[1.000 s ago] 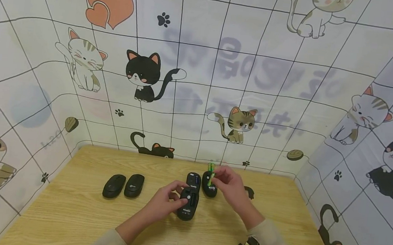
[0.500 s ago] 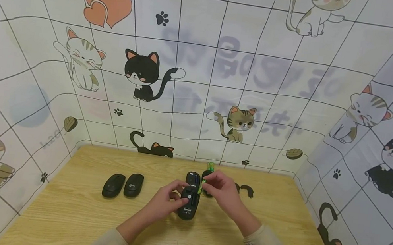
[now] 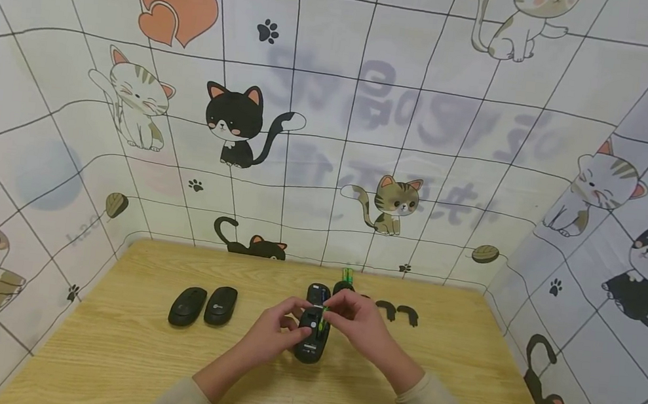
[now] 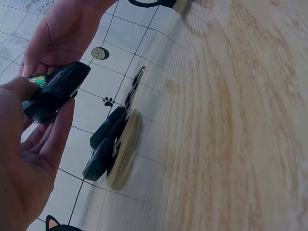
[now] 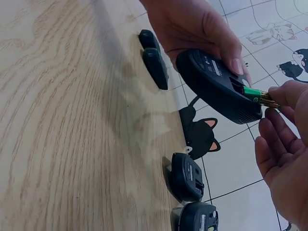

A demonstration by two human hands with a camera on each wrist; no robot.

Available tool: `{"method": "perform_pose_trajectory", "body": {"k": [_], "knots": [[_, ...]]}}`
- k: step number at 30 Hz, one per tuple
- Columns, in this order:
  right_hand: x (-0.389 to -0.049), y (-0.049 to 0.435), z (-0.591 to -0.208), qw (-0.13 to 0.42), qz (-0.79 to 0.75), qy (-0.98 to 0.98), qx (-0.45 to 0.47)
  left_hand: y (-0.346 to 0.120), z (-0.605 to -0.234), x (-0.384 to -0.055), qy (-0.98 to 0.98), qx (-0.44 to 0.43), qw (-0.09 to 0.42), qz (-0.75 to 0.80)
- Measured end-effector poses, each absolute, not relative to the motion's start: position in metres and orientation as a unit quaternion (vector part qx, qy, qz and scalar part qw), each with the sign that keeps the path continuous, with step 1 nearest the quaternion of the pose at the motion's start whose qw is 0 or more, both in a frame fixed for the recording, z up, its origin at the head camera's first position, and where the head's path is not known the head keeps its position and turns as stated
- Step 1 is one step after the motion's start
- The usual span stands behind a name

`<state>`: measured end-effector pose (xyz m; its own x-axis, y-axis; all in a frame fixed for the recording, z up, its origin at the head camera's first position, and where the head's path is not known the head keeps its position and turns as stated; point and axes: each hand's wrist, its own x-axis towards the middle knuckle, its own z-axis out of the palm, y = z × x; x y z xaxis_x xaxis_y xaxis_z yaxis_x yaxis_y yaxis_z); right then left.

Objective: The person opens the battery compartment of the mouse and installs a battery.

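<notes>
My left hand [image 3: 272, 328] holds a black computer mouse [image 3: 309, 353] underside up, above the wooden table. In the right wrist view the open battery slot of this mouse [image 5: 211, 84] shows near one end. A green and gold battery [image 5: 255, 95] sits partly in that slot, tilted. My right hand [image 3: 363, 324] pinches the battery's outer end between thumb and finger. Behind the held mouse lies another overturned mouse [image 3: 317, 291], with a third [image 3: 343, 288] partly hidden by my right hand. Another green battery [image 3: 348, 275] lies just beyond that one.
Two mice [image 3: 187, 306] stand upright on the left of the table. Curved black covers [image 3: 407, 315] lie in a row to the right, one partly hidden by my hand. A cat-printed cloth wall [image 3: 321, 116] rises behind the table [image 3: 107, 350] and at both sides.
My right hand has brought the battery left and down, from above the third mouse to the slot of the held mouse. My left hand stays nearly still. More covers show at right.
</notes>
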<state>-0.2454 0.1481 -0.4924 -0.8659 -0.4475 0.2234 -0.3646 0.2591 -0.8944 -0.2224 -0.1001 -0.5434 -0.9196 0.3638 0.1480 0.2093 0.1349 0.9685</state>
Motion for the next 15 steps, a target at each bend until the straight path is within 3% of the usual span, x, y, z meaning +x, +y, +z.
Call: {"method": "perform_pose_trajectory", "body": {"k": [15], "knots": [[-0.2415,0.1462,-0.5029,0.009,-0.535,0.794,-0.288,-0.0999,-0.5398,-0.2205,0.754,0.183,0.041,0.629]]}}
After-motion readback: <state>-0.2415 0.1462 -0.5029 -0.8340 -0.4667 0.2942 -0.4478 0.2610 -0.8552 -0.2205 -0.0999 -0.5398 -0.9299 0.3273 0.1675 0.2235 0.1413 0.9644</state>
